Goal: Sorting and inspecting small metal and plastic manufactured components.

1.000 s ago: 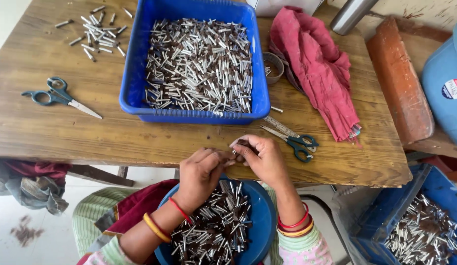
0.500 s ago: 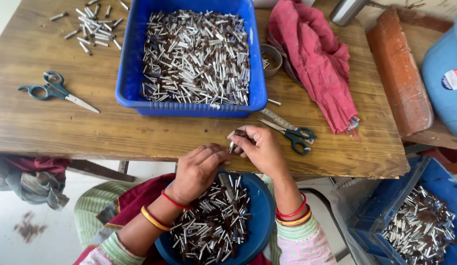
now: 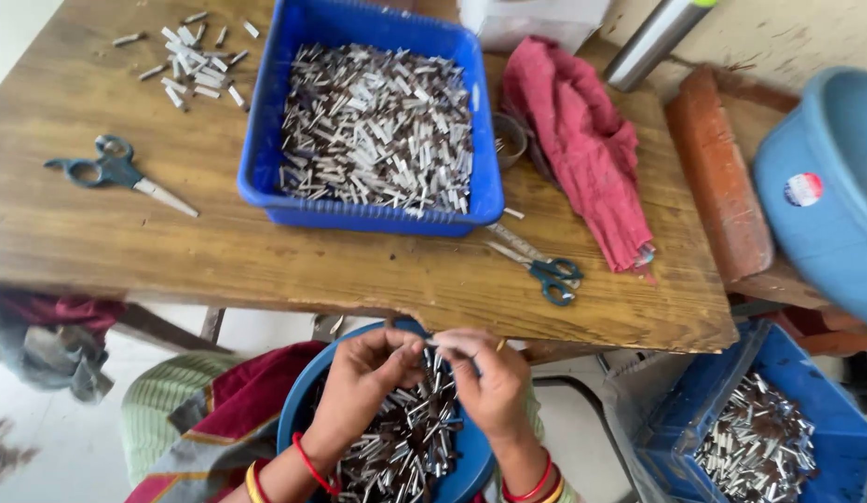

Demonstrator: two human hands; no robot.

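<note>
Both hands have dropped back from the table edge since the earlier frame and now meet over the round blue bowl (image 3: 303, 410) in the lap. Left hand (image 3: 363, 377) and right hand (image 3: 484, 377) pinch a small metal piece (image 3: 431, 346) between their fingertips (both closed on it), above the bowl's heap of similar pieces. Blue-handled scissors (image 3: 545, 270) lie on the wooden table (image 3: 126, 251) just beyond, beside the blue tray (image 3: 266, 140).

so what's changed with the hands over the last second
Both hands, the left hand and right hand, have come back from the table edge to sit over the round blue bowl of small pieces, still pinching one small piece between them. The blue tray and both pairs of scissors stayed put.
</note>
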